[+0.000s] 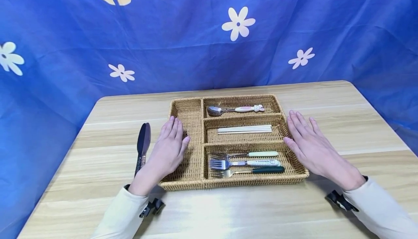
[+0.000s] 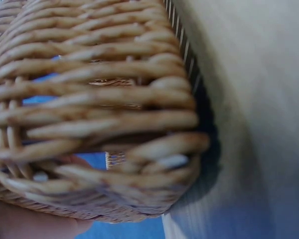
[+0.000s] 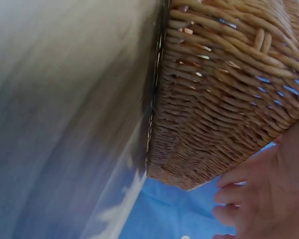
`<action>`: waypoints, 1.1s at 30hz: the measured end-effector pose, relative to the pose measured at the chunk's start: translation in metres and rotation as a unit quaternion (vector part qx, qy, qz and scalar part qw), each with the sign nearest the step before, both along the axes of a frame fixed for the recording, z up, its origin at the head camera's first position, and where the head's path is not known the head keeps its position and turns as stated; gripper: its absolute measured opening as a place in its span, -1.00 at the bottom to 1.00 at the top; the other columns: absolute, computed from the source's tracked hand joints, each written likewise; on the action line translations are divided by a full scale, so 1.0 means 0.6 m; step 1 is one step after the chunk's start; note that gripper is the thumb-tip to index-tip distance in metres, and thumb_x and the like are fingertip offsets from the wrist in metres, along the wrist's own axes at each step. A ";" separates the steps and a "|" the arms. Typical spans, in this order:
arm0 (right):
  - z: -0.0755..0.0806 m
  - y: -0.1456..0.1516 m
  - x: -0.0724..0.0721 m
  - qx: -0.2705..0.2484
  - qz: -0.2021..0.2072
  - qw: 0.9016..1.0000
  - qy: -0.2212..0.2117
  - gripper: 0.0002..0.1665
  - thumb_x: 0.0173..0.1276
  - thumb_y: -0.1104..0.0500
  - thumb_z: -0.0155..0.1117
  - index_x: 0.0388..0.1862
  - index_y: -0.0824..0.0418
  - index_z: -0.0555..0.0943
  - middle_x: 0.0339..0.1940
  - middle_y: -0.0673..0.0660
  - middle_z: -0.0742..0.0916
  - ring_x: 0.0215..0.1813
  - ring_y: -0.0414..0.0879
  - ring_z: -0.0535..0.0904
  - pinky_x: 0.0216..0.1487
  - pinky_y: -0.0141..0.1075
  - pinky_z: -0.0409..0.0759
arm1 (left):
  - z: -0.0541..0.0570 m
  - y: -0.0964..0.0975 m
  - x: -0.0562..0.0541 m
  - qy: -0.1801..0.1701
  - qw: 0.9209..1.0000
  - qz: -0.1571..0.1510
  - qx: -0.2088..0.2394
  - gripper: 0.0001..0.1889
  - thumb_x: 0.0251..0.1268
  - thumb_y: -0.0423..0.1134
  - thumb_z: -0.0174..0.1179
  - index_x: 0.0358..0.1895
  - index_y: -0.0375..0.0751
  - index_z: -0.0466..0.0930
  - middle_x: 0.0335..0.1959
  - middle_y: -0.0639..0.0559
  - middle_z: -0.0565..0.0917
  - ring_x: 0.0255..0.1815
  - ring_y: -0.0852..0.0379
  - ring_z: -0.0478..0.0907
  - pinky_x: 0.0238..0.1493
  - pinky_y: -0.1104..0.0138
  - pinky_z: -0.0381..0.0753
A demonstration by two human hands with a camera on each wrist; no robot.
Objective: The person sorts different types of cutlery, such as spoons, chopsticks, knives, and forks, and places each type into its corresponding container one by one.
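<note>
A wicker cutlery tray point(image 1: 186, 185) lies between the two hands. My left hand point(image 1: 168, 146) lies over the tray's left rim, fingers straight and thumb toward the long left compartment. At the right rim rests my right hand point(image 1: 308, 142), its fingers extended and somewhat spread. A spoon point(image 1: 246, 109) with a rabbit-topped handle occupies the back compartment. White chopsticks point(image 1: 245, 129) lie in the middle one. The front compartment holds a pale-green-handled fork point(image 1: 262, 154), a white-handled fork point(image 1: 262, 163) and a dark-green-handled fork point(image 1: 267, 170). Both wrist views show the tray's woven wall point(image 3: 214, 99) up close.
Two dark table knives point(image 1: 141, 144) lie side by side on the wooden table point(image 1: 98, 152), left of the tray, partly behind the left wrist. A blue cloth point(image 1: 183, 50) with pale flowers hangs behind the table and along its sides.
</note>
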State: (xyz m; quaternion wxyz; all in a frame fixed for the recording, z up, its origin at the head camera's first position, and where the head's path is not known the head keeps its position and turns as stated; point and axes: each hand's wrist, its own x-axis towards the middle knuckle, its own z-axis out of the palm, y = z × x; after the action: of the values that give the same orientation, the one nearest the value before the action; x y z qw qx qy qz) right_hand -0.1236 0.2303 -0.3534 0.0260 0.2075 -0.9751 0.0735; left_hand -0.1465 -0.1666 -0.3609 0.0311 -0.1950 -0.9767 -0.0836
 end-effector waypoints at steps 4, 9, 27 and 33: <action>-0.004 0.003 0.000 -0.003 0.010 1.000 0.009 -0.26 0.60 -0.02 -0.32 0.51 0.46 -0.11 0.56 0.34 -0.09 0.57 0.19 -0.24 0.53 0.00 -0.42 | 0.000 0.001 0.000 0.003 1.000 -0.002 0.000 -0.37 0.60 -0.09 -0.29 0.40 -0.65 0.00 0.45 -0.49 0.03 0.53 -0.29 -0.20 0.52 -0.02 -0.19; -0.007 0.005 0.000 -0.021 0.025 0.999 0.016 -0.29 0.59 0.08 -0.29 0.49 0.51 -0.11 0.55 0.39 -0.10 0.56 0.22 -0.22 0.54 -0.04 -0.36 | 0.001 -0.001 0.000 0.002 1.000 -0.003 0.001 -0.37 0.61 -0.08 -0.33 0.40 -0.65 0.00 0.45 -0.49 0.02 0.53 -0.29 -0.21 0.52 -0.02 -0.19; -0.009 0.001 0.001 -0.036 0.022 0.999 0.011 -0.28 0.55 0.14 -0.23 0.47 0.56 -0.10 0.53 0.45 -0.09 0.54 0.29 -0.17 0.55 -0.04 -0.27 | 0.026 -0.053 0.022 -0.022 0.992 0.026 0.124 -0.31 0.60 0.00 -0.40 0.45 -0.55 -0.23 0.50 -0.39 -0.22 0.53 -0.27 -0.33 0.51 0.04 -0.35; -0.010 0.001 0.001 -0.042 0.023 0.999 0.012 -0.29 0.54 0.16 -0.21 0.46 0.57 -0.08 0.53 0.43 -0.11 0.54 0.31 -0.15 0.55 -0.02 -0.26 | 0.025 -0.112 0.044 0.023 0.989 0.097 0.112 -0.39 0.53 -0.21 -0.11 0.35 -0.72 0.06 0.35 -0.65 0.10 0.36 -0.54 0.08 0.37 -0.23 0.10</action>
State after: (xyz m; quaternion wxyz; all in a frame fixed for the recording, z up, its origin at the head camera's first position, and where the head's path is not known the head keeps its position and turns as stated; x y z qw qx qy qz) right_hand -0.1230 0.2308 -0.3591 0.0449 0.2298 -0.9657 0.1122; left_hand -0.1198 -0.2338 -0.3457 0.0834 -0.0962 -0.9746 -0.1841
